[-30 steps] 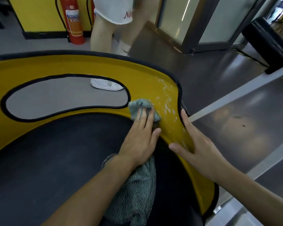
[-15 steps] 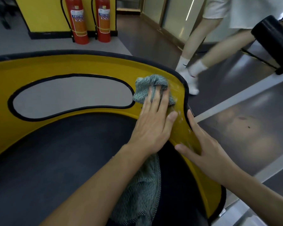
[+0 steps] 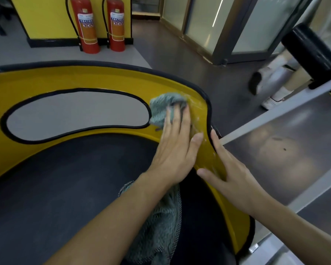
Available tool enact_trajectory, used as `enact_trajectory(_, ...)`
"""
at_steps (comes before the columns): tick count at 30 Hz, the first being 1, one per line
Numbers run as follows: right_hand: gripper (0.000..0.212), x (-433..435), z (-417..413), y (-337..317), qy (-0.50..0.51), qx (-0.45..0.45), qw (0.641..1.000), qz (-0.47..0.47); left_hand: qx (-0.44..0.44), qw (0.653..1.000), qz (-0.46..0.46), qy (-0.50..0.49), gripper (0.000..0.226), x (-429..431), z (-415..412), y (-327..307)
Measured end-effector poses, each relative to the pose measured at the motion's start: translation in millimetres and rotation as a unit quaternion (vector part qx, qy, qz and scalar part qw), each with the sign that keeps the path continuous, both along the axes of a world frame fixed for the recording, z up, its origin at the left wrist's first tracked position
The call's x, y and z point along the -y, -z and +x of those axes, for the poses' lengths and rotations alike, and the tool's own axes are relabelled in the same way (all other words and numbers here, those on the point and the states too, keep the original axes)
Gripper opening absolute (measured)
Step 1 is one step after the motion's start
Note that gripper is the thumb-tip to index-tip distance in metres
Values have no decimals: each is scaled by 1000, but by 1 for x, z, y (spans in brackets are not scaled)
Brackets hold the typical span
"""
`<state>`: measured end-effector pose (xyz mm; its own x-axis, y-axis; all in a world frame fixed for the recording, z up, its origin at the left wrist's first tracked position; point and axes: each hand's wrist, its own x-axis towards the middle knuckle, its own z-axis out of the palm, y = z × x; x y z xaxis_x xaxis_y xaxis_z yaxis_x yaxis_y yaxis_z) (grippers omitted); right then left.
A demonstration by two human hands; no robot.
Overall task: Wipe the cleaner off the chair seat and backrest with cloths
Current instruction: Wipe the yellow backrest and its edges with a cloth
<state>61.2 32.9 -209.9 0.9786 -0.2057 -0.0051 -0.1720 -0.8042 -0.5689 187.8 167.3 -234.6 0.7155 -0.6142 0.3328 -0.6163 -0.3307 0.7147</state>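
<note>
1. Left hand point(image 3: 177, 150), grip wide, presses the cloth point(image 3: 161, 108) flat on the backrest point(image 3: 65, 81), centre-right of frame — for broad contact.
2. Right hand point(image 3: 231, 169), also wide, rests on its edge — probably steadying.

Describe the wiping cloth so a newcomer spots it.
Find the curved yellow chair backrest with its black-edged oval cutout. At the cutout's right end, the left hand presses a bunched grey-green cloth against it. Nothing else on the glossy yellow is fabric.
</note>
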Motion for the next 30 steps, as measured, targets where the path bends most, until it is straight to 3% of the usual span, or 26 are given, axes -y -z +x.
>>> enact_trajectory(3, 95, 0, 0, -1, -1, 4, 1000, 3, 84, 996, -5, 23, 66, 3, 3, -18)
enact_trajectory(5, 94, -1, 1, -1, -1, 5, 1000, 6, 91, 996, 9, 19, 64, 1, 4, -14)
enact_trajectory(11, 95, -2, 0, -1, 5, -2, 1000, 5, -35, 995, 97, 9, 63, -14, -5, 44)
enact_trajectory(14, 94, -2, -1, -1, 3, -2, 1000, 11, -77, 992, 96, 0, 67, -12, -5, 40)
enact_trajectory(19, 94, -1, 0, -1, 2, -9, 1000, 8, 33, 999, 8, -25, 67, 2, 5, -15)
enact_trajectory(23, 94, -1, 0, -1, 2, -7, 1000, 4, 94, 995, 27, -19, 62, 3, 8, -6)
enact_trajectory(30, 95, -4, -1, -4, 9, -16, 1000, 8, -84, 991, 90, -44, 63, -15, -1, 44)
